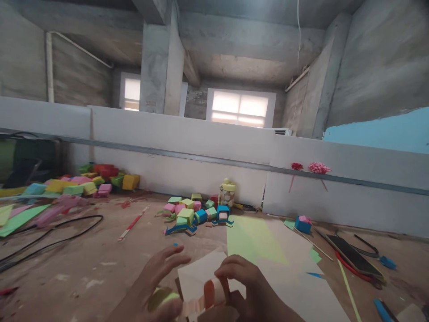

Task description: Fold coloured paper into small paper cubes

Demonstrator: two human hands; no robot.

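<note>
In the head view, a pale pink paper strip (206, 297) is held low in the frame, just above the bottom edge. The right hand (250, 288) is closed on it, with the strip curled over the fingertips (223, 273) and pinched from both sides. The left hand (157, 286) is seen beside it, its fingers spread apart and stretched forward, while a yellow-green roll (161, 298) is pressed under its thumb; whether the strip's loose end is also gripped there cannot be told because of blur. Beneath both hands a sheet of cream paper (197, 273) is laid on the worn wooden table (100, 268), and a light green sheet (254, 239) is spread just beyond it. Farther back, a heap of small coloured paper boxes (187, 212) is gathered near a yellow-lidded jar (228, 191) against the white wall. A larger pile of folded boxes (83, 181) is seen at the far left, with a black cable (60, 232) trailing across the table. At the right, a dark ruler (353, 256) and a blue box (302, 223) are placed well apart from the hands.
</note>
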